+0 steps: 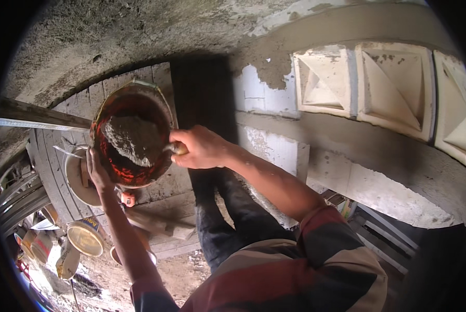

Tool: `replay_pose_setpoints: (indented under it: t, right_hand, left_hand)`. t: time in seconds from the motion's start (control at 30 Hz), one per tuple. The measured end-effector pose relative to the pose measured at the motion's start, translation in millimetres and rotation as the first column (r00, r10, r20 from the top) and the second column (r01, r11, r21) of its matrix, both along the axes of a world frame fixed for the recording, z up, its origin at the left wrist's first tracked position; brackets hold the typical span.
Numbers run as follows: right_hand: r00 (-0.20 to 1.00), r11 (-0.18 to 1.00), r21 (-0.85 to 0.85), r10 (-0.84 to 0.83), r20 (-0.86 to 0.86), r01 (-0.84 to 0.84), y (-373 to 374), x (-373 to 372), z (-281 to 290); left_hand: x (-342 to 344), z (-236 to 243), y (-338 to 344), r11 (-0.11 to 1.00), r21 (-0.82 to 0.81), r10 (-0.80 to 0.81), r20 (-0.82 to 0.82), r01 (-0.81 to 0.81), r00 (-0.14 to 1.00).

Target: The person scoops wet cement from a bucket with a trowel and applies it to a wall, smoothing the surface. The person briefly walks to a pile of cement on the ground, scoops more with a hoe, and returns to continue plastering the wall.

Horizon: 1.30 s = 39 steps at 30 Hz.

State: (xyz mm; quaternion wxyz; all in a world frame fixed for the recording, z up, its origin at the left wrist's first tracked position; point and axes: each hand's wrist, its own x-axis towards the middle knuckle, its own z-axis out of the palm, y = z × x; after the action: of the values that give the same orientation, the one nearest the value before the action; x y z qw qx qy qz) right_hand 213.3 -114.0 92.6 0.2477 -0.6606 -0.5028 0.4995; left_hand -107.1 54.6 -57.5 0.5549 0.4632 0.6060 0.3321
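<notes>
A round bucket (pixel 155 114) with a red-orange inside and grey mortar (pixel 129 135) in it sits in the head view's left middle. My left hand (pixel 97 169) grips the bucket's left side near the rim, fingers along its outer wall. My right hand (pixel 199 148) is closed on the wooden handle (pixel 180 149) of a trowel at the bucket's right edge; the trowel's metal shank points into the bucket, and its blade is hard to make out among the mortar.
Below me are wooden boards (pixel 56 177), another bucket (pixel 77 177), an orange tool (pixel 128 198), lidded pails (pixel 85 237) and a long plank (pixel 46 114) at the left. On the right stand a block wall (pixel 264 88), decorative cream blocks (pixel 389 86) and a concrete ledge (pixel 378 187).
</notes>
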Motion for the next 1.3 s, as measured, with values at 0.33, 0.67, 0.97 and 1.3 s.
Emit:
replay_pose_setpoints:
  t: [0.33, 0.67, 0.97, 1.3]
  right_hand:
    - [0.335, 0.276, -0.361, -0.936, 0.111, 0.891, -200.3, 102.0, -16.7]
    - [0.898, 0.934, -0.320, 0.000, 0.440, 0.157, -93.9, 53.6, 48.1]
    - [0.528, 0.817, -0.409, 0.576, 0.625, -0.407, 50.1, -6.5, -136.1]
    - [0.791, 0.960, -0.120, 0.277, 0.546, -0.254, -6.5, -61.7, -88.9]
  left_hand:
    - [34.3, 36.3, -9.8, 0.994, -0.016, -0.107, -0.114, 0.106, 0.988]
    - [71.5, 36.2, -26.2, 0.917, 0.183, -0.316, -0.214, 0.355, 0.924]
    - [127.5, 67.0, -63.3, 0.798, 0.261, -0.487, -0.251, 0.543, 0.836]
    - [68.8, 52.9, -26.4, 0.953, 0.077, -0.301, 0.121, 0.293, 0.946]
